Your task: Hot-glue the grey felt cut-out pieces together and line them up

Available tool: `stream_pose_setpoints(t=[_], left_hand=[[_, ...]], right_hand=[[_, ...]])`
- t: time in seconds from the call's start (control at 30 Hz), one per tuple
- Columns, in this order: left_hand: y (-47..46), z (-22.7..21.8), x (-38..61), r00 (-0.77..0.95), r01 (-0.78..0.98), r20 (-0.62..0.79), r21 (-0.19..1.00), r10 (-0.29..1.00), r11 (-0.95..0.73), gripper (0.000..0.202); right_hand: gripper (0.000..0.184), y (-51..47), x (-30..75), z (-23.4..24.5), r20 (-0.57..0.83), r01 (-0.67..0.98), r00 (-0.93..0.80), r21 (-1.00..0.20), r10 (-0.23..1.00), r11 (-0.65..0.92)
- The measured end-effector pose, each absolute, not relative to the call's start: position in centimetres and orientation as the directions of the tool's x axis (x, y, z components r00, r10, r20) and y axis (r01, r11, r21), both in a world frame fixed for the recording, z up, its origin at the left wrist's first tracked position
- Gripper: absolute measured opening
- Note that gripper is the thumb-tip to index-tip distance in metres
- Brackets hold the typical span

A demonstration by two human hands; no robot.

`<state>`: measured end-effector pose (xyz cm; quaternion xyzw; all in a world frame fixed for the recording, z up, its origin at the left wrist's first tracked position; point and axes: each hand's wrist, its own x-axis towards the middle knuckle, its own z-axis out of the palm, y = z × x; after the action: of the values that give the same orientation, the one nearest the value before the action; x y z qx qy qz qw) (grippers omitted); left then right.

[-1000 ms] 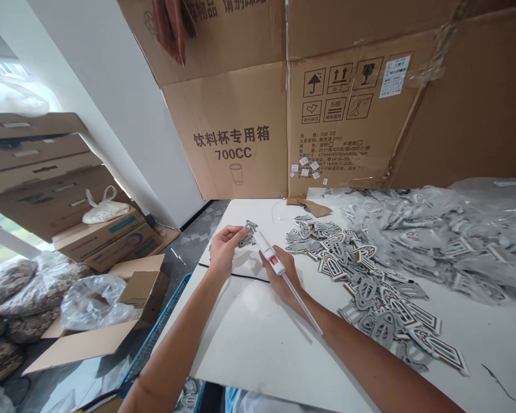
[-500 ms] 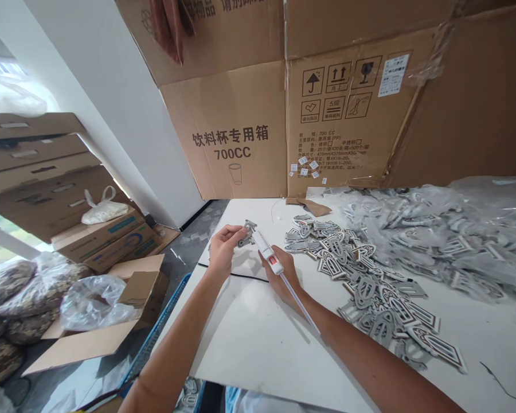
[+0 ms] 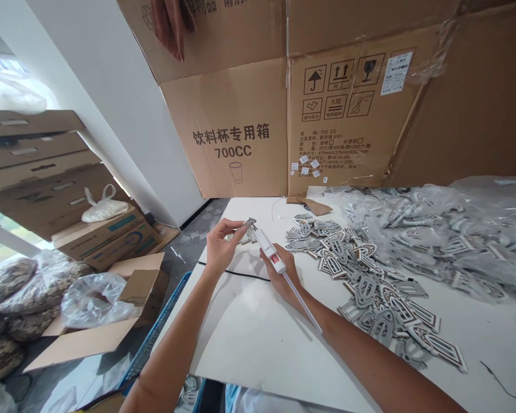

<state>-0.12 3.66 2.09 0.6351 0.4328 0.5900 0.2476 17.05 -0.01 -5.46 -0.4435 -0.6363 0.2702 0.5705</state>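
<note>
Black cord (image 3: 247, 276) between the hands (image 3: 223, 244)

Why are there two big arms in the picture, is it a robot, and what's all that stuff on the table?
No robot here! Those are a person's own bare arms. The camera is worn on their head, looking forward and down, so you see roughly what they see.

The left hand pinches a small grey piece. The right hand holds a white tool, maybe a glue gun, with a long pale stick poking out behind.

On the white table lie a pile of flat grey-and-white pieces, crinkly clear plastic and a thin black cord. Printed cardboard stands behind.
</note>
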Motion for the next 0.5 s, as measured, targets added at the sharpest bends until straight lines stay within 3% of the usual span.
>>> stream_pose_setpoints(t=[0.1,0.23,0.4,0.5], left_hand=[[3.7,2.1,-0.1,-0.088,0.241,0.521,0.838,0.849,-0.490,0.028],[4.3,1.7,-0.1,-0.188,0.042,0.387,0.922,0.903,-0.386,0.034],[5.6,1.3,-0.8,-0.233,-0.060,0.057,0.996,0.971,-0.073,0.041],[7.0,1.4,-0.9,-0.204,0.025,-0.011,1.000,0.979,0.016,0.040]], right_hand=[[0.036,0.0,17.1,-5.1,0.494,0.268,0.018,-0.840,0.869,0.472],[0.034,-0.3,17.1,-4.6,0.530,0.268,-0.012,-0.815,0.848,0.513],[0.032,-0.9,17.1,-4.4,0.521,0.234,0.194,-0.847,0.831,0.477],[0.034,-1.0,17.0,-4.3,0.491,0.194,0.277,-0.871,0.826,0.452]])
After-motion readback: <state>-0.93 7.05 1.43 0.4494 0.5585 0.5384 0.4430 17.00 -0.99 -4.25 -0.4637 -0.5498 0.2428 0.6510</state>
